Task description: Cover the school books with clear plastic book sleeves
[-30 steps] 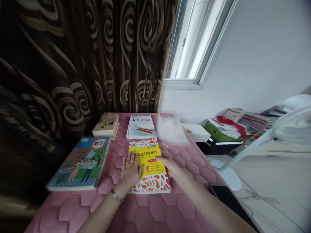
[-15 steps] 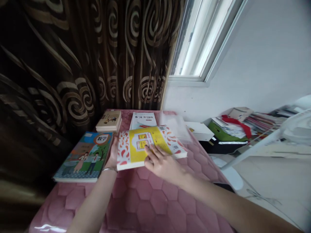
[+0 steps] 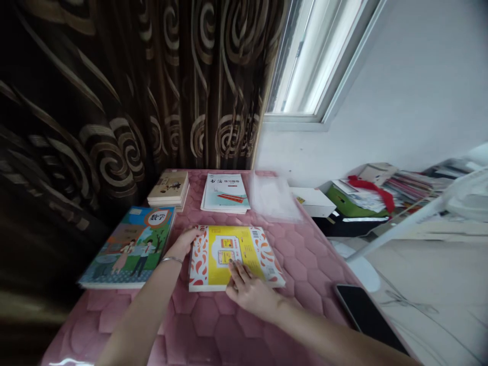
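Observation:
A thick book [image 3: 233,244] with a yellow cover and red-orange patterned ends lies on the table in front of me. My left hand [image 3: 187,241] grips its far left corner, with some fingers hidden there. Across the lower cover rests my right hand [image 3: 249,290], fingers stretched out and thumb by the near edge. Left of my left wrist is a stack topped by a blue-green maths textbook [image 3: 131,249]. Behind the yellow book lie a white calligraphy book [image 3: 225,190] and a stack of small brown books [image 3: 169,186].
Pink hexagon-patterned padding covers the table [image 3: 213,323]. A clear plastic sheet [image 3: 272,195] lies at the back right, by a white box [image 3: 313,202]. A phone [image 3: 368,315] rests on the right edge. A dark patterned curtain [image 3: 183,86] hangs behind.
The yellow book has come down towards me and now lies on the table, uncovering the calligraphy book. My left hand has shifted to the far left corner. More of the phone shows.

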The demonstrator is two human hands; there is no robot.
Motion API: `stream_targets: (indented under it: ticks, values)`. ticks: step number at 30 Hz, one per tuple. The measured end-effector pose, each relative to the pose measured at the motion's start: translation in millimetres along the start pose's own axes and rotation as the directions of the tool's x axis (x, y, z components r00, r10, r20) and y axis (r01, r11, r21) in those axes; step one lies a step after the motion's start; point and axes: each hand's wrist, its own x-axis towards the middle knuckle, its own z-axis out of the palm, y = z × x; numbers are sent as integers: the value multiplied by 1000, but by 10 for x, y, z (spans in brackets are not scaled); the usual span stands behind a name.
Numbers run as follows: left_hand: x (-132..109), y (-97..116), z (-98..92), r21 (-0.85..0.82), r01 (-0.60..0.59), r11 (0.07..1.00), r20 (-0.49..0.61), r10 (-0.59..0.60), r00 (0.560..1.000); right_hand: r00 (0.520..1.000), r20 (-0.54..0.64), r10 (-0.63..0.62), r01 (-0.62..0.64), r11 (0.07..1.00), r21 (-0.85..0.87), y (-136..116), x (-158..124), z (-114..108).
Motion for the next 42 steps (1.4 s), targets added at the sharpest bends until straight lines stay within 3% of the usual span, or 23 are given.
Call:
stream_targets:
  ticks: [4,6,7,8,10,11,12,13,17,20,23,27,31,34,37,40,42]
  values:
    - [-50,37,105,369,-158,916,-151,227,962,998,24,57,-59,995,77,-8,-53,-13]
    - [-147,-1,198,498,-213,840,-144,323,935,993,67,96,-107,977,186,4,-99,-40]
    - [-206,-44,257,595,-259,761,-98,389,916,988,99,116,-138,957,256,10,-129,-72]
    - [-268,-102,322,694,-316,647,-17,453,891,982,134,134,-172,929,329,15,-163,-116]
    - [-377,-253,458,877,-442,190,288,529,798,965,202,168,-245,856,456,23,-235,-239]
    - [-418,-334,520,880,-474,14,402,509,761,955,230,188,-282,814,507,29,-264,-309]
    - [-448,-411,572,868,-486,-104,471,487,736,944,255,208,-319,771,551,40,-279,-378]
    - [-467,-477,613,857,-490,-159,501,476,723,931,281,232,-358,726,588,59,-275,-438]
    - [-459,-606,655,864,-461,-203,499,472,727,858,348,378,-513,582,631,248,-25,-485]
    - [-427,-599,632,849,-476,-231,527,435,730,862,316,397,-505,613,608,475,265,-263]
    - [-423,-575,610,846,-481,-228,531,433,728,827,400,394,-559,645,521,675,348,35]
    - [-469,-560,474,834,-508,-216,547,446,708,708,486,513,-698,617,364,823,37,215]
    - [-581,-601,178,835,-509,-206,544,445,711,562,570,599,-819,499,283,855,-343,146]
    - [-741,-695,-34,860,-467,-205,506,458,731,504,595,626,-857,447,255,808,-507,89]
    - [-943,-821,-196,852,-465,-240,522,454,722,524,572,631,-848,449,281,722,-656,51]
    - [-1116,-916,-314,793,-539,-283,607,445,659,624,493,607,-781,492,383,626,-860,-32]
    - [-1196,-933,-361,769,-575,-278,634,435,639,705,450,547,-709,527,470,577,-1002,-119]
